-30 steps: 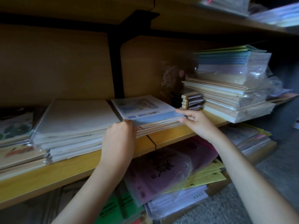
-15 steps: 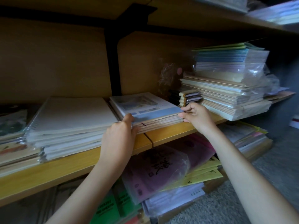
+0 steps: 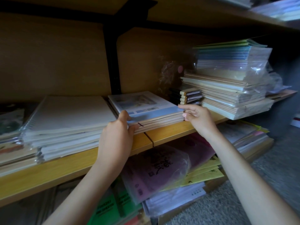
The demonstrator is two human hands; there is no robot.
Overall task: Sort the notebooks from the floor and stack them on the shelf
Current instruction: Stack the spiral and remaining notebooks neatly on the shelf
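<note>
Small change over the last second — the stack of notebooks (image 3: 146, 114) has slid further back on the shelf (image 3: 170, 133) and looks squarer now, sitting between the spiral-bound pile (image 3: 68, 120) and the tall wrapped stack (image 3: 227, 88). Left hand (image 3: 116, 137) is clamped on the near left corner, thumb on the blue cover; right hand (image 3: 198, 119) has its grip pinched on the right corner. I'd guess this batch is basically placed — just final nudging before letting go.
</note>
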